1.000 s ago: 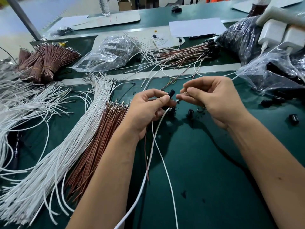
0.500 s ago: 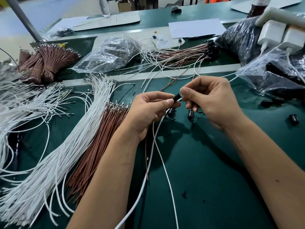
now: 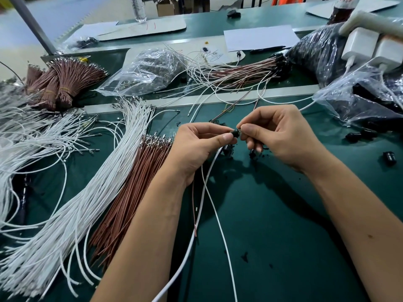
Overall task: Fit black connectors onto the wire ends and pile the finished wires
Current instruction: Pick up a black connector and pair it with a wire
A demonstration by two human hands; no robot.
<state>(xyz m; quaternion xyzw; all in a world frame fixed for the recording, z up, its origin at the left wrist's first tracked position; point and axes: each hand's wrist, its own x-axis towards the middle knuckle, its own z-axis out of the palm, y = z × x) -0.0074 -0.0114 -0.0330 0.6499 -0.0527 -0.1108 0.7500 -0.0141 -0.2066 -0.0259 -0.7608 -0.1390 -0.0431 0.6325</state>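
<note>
From the head view, mid-table, the left hand (image 3: 196, 147) pinches a black connector (image 3: 235, 134) while the right hand (image 3: 281, 136) pinches something small against it. Finished wires (image 3: 246, 69) lie piled toward the far edge; big loose bundles (image 3: 72, 205) near the left edge look unfitted, so most remains.

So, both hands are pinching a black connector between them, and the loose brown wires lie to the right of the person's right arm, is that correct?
Not quite. The left hand and right hand do pinch the black connector between them, but the head view shows the loose brown wires lying left of the left arm, beside the white wires.
</note>
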